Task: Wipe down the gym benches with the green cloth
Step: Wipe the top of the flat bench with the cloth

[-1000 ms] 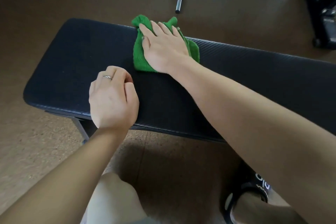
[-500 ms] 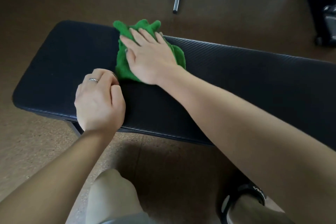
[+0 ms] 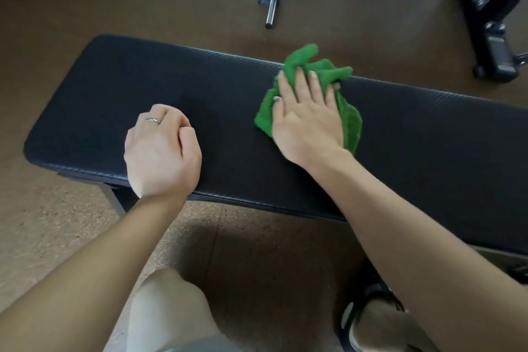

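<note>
A long black padded gym bench runs across the view from left to right. A crumpled green cloth lies on its far edge, right of the middle. My right hand lies flat on the cloth with straight, spread fingers pressing it onto the pad. My left hand rests on the near left part of the bench as a loose fist, holding nothing, a ring on one finger.
Brown speckled floor surrounds the bench. A black frame with a chrome bar lies on the floor behind it, and another black machine base stands at the far right. My knee and sandalled foot are below the bench.
My right hand has slid the green cloth to the right along the bench's far edge. The left hand has stayed put in its fist on the pad.
</note>
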`<move>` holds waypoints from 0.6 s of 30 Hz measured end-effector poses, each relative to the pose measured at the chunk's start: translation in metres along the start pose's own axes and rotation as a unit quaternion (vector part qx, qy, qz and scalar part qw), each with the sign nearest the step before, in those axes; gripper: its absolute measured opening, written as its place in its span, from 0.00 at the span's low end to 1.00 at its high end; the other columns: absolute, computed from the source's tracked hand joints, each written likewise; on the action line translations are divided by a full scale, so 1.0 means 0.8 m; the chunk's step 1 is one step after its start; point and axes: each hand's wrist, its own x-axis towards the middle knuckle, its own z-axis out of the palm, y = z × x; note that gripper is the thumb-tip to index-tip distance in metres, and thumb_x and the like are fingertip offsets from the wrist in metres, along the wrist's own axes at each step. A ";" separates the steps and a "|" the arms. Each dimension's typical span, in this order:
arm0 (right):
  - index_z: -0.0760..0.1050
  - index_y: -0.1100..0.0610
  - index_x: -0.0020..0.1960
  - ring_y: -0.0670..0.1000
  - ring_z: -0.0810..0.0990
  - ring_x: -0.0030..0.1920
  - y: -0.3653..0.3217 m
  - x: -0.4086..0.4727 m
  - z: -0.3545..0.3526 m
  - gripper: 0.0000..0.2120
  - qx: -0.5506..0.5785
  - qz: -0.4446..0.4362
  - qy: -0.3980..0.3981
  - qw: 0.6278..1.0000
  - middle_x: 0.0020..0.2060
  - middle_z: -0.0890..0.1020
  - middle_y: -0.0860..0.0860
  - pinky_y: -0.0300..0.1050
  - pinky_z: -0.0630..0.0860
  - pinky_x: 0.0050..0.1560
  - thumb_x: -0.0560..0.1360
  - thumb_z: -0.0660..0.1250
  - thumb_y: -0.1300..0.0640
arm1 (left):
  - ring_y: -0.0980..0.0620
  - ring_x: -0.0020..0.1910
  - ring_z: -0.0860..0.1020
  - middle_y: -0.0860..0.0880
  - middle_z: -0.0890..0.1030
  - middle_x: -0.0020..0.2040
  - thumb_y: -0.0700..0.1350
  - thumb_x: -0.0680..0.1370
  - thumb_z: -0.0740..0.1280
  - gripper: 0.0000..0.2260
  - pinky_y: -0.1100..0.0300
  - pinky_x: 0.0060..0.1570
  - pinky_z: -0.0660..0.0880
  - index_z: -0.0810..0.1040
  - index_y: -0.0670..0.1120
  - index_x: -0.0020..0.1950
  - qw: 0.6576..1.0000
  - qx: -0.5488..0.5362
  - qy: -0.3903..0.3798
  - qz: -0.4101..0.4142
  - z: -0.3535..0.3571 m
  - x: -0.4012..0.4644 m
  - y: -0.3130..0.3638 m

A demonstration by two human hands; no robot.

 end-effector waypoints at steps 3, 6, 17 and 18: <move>0.48 0.49 0.85 0.55 0.46 0.84 -0.052 0.040 0.006 0.27 -0.006 -0.087 -0.001 0.996 0.84 0.50 0.52 0.59 0.42 0.82 0.86 0.42 0.46 | 0.46 0.50 0.74 0.48 0.80 0.52 0.44 0.77 0.53 0.14 0.50 0.53 0.69 0.77 0.43 0.44 1.000 0.004 -0.002 0.005 0.000 0.001 -0.001; 0.48 0.48 0.85 0.54 0.47 0.84 -0.063 0.048 0.005 0.27 -0.010 -0.111 -0.003 0.994 0.84 0.51 0.51 0.58 0.43 0.82 0.87 0.42 0.47 | 0.45 0.50 0.75 0.48 0.80 0.51 0.44 0.77 0.53 0.14 0.49 0.53 0.69 0.77 0.44 0.44 1.000 0.005 -0.003 0.011 -0.001 0.000 -0.003; 0.55 0.50 0.84 0.57 0.56 0.83 -0.050 -0.147 0.017 0.28 -0.040 -0.223 -0.010 0.974 0.83 0.59 0.53 0.61 0.52 0.82 0.86 0.43 0.45 | 0.41 0.63 0.73 0.43 0.78 0.63 0.45 0.82 0.53 0.15 0.45 0.67 0.64 0.77 0.44 0.60 0.997 0.047 0.044 -0.031 -0.062 0.018 -0.083; 0.55 0.50 0.84 0.57 0.56 0.83 -0.062 -0.129 0.017 0.28 -0.043 -0.238 -0.009 0.970 0.83 0.59 0.53 0.61 0.52 0.82 0.86 0.41 0.45 | 0.40 0.65 0.71 0.43 0.77 0.65 0.46 0.81 0.53 0.16 0.44 0.69 0.63 0.77 0.45 0.61 0.995 0.051 0.049 -0.066 -0.065 0.025 -0.097</move>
